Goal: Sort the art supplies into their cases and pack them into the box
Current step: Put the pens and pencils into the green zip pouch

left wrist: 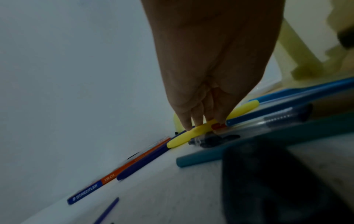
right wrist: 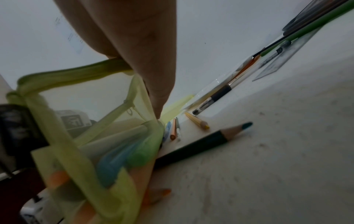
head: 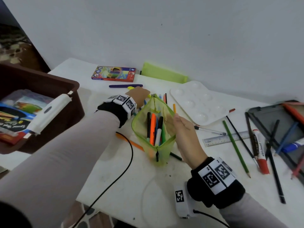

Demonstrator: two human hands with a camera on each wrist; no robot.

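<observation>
white bench (head: 125,181) against pale wall (head: 181,30). left hand (head: 137,94) reaching past green mesh pencil case (head: 154,129), fingertips (left wrist: 199,119) pinching yellow pen (left wrist: 199,128); right hand (head: 185,132) gripping case's rim.

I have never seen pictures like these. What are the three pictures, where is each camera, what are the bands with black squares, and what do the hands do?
A person, no robot, wears three cameras: one on the head, one on each wrist band. The head view looks down at a white table. The right hand holds open a green mesh pencil case, already holding markers. The left wrist view shows the left hand with its fingertips on a yellow pen lying on the table. Loose pencils, a ruler, a paint palette and a coloured pencil box lie around. The brown box stands at the left.
</observation>
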